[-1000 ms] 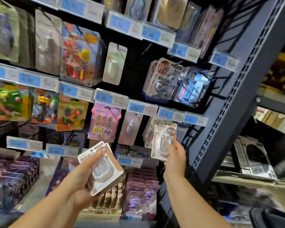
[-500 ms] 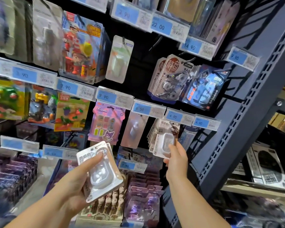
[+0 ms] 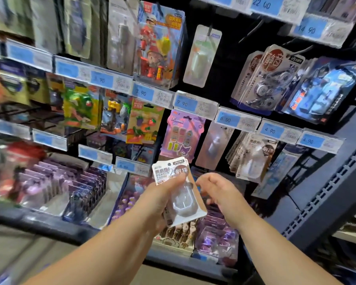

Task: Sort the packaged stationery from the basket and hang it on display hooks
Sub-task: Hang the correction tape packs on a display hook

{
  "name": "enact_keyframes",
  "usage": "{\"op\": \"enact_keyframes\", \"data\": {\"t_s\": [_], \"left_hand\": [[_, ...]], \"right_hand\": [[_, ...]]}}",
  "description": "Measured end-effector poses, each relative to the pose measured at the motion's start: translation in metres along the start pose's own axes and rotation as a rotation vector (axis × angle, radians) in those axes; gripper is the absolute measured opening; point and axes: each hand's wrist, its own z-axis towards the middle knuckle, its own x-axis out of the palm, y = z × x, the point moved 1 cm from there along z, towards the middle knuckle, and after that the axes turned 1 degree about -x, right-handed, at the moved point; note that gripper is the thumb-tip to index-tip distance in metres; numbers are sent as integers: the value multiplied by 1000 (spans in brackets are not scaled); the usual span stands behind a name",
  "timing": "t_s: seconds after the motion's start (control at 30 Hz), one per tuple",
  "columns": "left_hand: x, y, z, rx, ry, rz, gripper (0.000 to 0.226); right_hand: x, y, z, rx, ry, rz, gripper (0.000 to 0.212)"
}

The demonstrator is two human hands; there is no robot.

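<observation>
My left hand (image 3: 161,199) grips a white blister pack of correction tape (image 3: 180,194) low in the middle of the view, thumb across its printed top. My right hand (image 3: 218,191) is just to the right of that pack, fingers loosely curled and holding nothing. Several matching white packs (image 3: 253,159) hang on a hook under the 4.90 price label (image 3: 275,131), up and to the right of my hands. The basket is out of view.
Pegboard rows carry hanging packs: a purple eraser card (image 3: 181,136), a clear pack (image 3: 214,147), silver tape packs (image 3: 269,79). Boxes of small purple items (image 3: 84,188) fill the lower shelf. A grey shelf upright (image 3: 327,190) stands at right.
My right hand let go of the pack it held at the hook; that pack now hangs there. The hand dropped down beside my left hand, which raised its pack towards the middle.
</observation>
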Motion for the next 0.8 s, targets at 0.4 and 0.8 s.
{"op": "enact_keyframes", "data": {"t_s": [0.4, 0.8], "left_hand": [[-28, 5, 9, 24, -106, 77, 108], [-25, 10, 6, 48, -67, -32, 51]], "right_hand": [[32, 8, -11, 39, 161, -25, 33], [20, 1, -3, 121, -58, 477, 20]]}}
